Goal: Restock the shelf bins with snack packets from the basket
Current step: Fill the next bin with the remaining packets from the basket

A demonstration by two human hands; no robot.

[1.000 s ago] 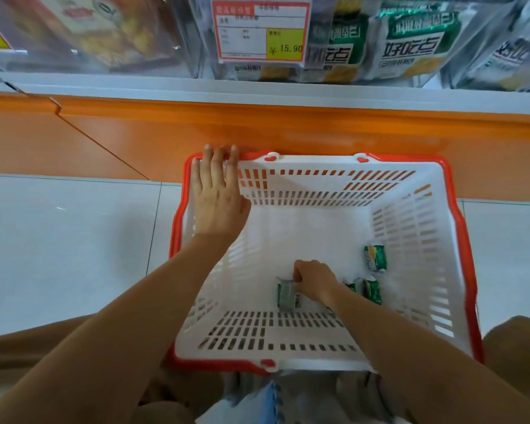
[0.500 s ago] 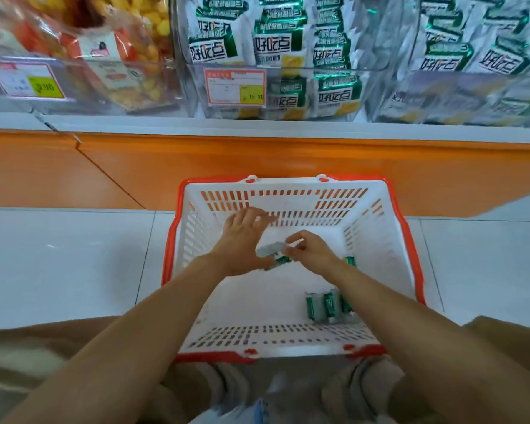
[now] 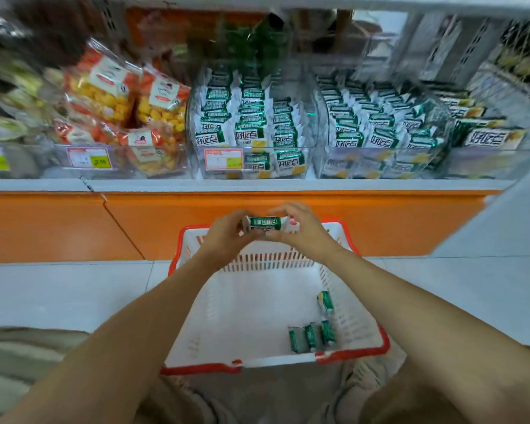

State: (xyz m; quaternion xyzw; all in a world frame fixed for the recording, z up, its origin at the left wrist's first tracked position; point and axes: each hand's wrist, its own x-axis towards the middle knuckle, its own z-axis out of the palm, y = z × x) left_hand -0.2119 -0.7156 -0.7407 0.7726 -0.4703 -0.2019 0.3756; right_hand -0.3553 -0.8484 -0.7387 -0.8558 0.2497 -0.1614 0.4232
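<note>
Head view: shelf bins [image 3: 251, 130] nearly full; basket [image 3: 354, 353] holds four leftover packets [image 3: 311, 336]. Left hand [image 3: 227, 237] and right hand [image 3: 303, 232], grip clamped on one snack packet [image 3: 265, 224], just lifted from the basket to above its far rim. Binning likely next.

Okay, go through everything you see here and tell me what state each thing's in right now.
Left hand: grips the held packet's left end.
Right hand: grips its right end.
Held packet: level, above the basket's far rim.
Basket: on the floor, four packets inside.
Three packets: side by side near the right front corner.
Single packet: apart, by the right wall.
Middle bin: stocked with upright rows.
</note>
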